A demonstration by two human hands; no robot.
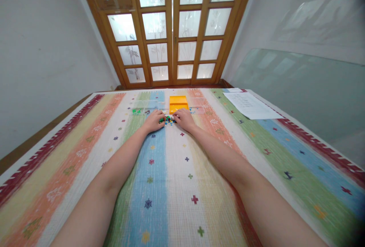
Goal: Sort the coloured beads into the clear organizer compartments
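A small heap of tiny coloured pieces, green, blue, yellow and dark, lies on the striped tablecloth between my two hands. At the heap's left edge, my left hand is closed, with small green pieces showing between its thumb and fingers. From the right, my right hand reaches to the heap with its fingertips bent together at the pieces. Whatever those right fingertips hold is too small to make out. Just beyond the heap stands an open orange-yellow box.
A clear compartment box behind my left hand has green pieces and dark pieces in separate compartments. Another clear box, with a few blue pieces, sits right of the orange-yellow one. Printed paper lies far right. Wooden glazed doors stand beyond the table.
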